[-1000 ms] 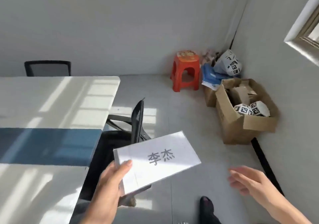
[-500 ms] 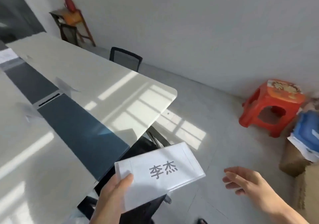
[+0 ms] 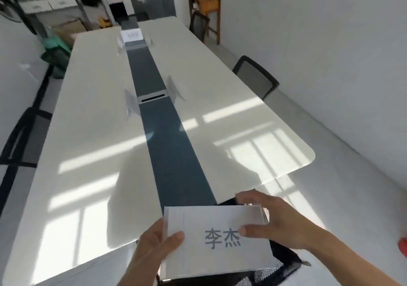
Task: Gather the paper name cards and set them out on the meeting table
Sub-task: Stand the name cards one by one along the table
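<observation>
I hold a white paper name card (image 3: 217,252) with dark printed characters, low in the middle of the view, at the near end of the long white meeting table (image 3: 92,153). My left hand (image 3: 154,248) grips its left edge, thumb on top. My right hand (image 3: 277,221) pinches its upper right part. Several folded name cards stand along the table's dark centre strip: one on the left (image 3: 131,100), one on the right (image 3: 175,87), and one at the far end (image 3: 131,36).
Black office chairs stand at the right side (image 3: 256,77), the left side (image 3: 24,138) and just under the card (image 3: 284,261). A wooden stand (image 3: 204,3) with a red flask is at the far right wall. Shelves and boxes fill the far left corner.
The view has swung left from the corner with the red stool and boxes to the table's length. My right hand, free before, has come onto the card.
</observation>
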`<state>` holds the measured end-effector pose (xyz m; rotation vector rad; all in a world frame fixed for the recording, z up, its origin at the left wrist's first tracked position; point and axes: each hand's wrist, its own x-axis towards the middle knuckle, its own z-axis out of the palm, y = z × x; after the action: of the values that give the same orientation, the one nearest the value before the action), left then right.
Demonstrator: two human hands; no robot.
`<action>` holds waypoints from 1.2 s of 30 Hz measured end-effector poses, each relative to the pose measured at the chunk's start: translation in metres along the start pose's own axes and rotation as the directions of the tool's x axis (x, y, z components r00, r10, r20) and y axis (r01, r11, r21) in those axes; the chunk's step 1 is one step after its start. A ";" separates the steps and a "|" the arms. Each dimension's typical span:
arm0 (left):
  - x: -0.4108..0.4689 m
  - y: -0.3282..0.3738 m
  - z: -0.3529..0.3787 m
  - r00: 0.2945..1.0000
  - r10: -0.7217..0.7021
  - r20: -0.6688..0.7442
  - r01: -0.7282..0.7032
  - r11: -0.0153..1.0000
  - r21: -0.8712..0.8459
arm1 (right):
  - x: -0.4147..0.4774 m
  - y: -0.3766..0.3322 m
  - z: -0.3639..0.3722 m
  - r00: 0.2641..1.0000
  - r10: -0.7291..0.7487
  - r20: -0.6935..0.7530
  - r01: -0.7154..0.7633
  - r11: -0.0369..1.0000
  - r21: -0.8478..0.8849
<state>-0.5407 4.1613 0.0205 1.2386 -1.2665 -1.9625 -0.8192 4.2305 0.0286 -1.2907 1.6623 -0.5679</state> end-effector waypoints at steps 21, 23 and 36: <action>0.274 -0.125 -0.162 0.872 0.198 -0.447 0.383 0.292 0.876 | 0.388 -0.062 -0.016 0.992 -0.092 -0.086 0.015 0.765 -0.644; 0.276 -0.139 -0.164 0.868 0.240 -0.434 0.378 0.245 0.893 | 0.429 -0.065 -0.014 0.986 -0.136 -0.098 0.032 0.726 -0.686; 0.282 -0.146 -0.166 0.870 0.202 -0.450 0.398 0.253 0.882 | 0.579 -0.069 0.018 0.977 -0.211 -0.040 0.116 0.676 -0.728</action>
<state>-0.5160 3.9343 -0.2547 2.2280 -2.2190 -0.5190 -0.7813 3.6753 -0.1472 -2.0275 1.9743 -0.0531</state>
